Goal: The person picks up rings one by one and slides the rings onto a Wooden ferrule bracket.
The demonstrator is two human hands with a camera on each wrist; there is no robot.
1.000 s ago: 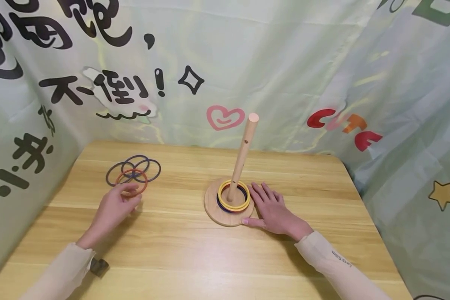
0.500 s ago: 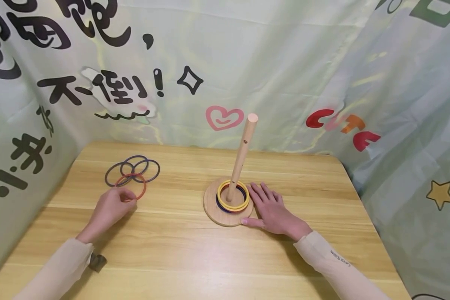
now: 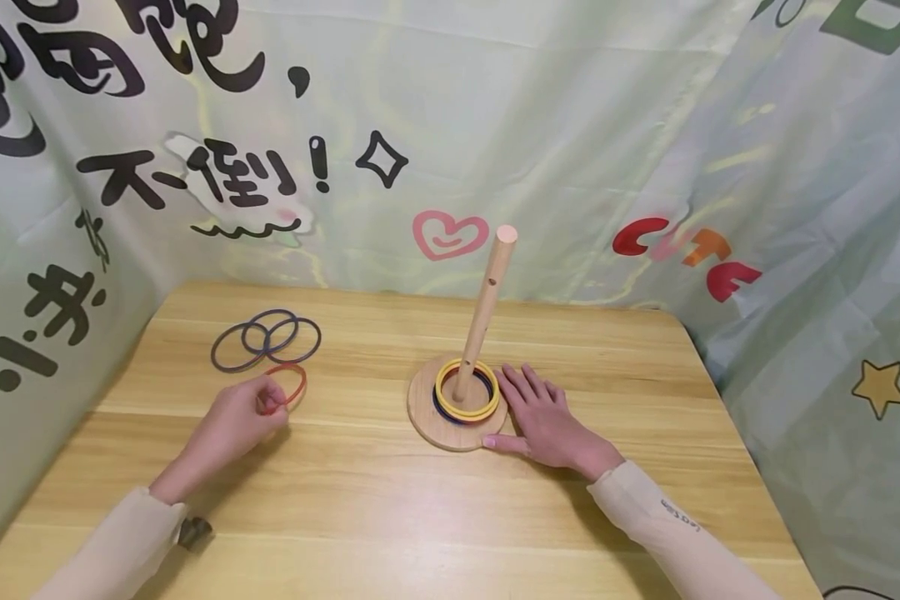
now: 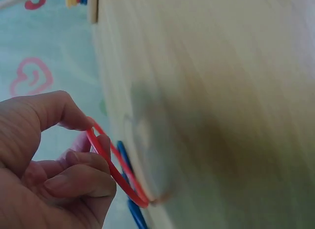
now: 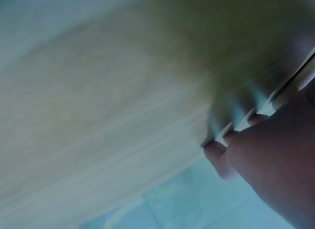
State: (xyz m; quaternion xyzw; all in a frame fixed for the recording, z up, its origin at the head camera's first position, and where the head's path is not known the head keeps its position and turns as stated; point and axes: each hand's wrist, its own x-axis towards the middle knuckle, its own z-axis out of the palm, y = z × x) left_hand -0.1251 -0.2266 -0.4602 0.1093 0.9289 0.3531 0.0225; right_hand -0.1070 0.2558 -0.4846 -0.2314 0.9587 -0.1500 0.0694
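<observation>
My left hand (image 3: 234, 423) pinches a red ring (image 3: 301, 385) between thumb and fingers. In the left wrist view the red ring (image 4: 117, 174) hangs tilted from the fingertips, its low end close to the tabletop. Behind that hand, three dark blue rings (image 3: 215, 348) overlap on the table. A wooden peg (image 3: 484, 308) stands on a round wooden base (image 3: 424, 408). Around its foot lie stacked rings, a yellow ring (image 3: 471, 418) on top with red and dark blue beneath. My right hand (image 3: 553, 429) rests at the base's right edge, fingers extended.
The wooden table (image 3: 390, 517) fills the lower part of the head view. A printed cloth (image 3: 555, 150) hangs along its back and both sides. A dark object (image 3: 194, 533) sits at the left cuff.
My left hand has closed its fingers on the red ring and drawn it off the blue rings, toward me and slightly right. The right hand and peg stay put.
</observation>
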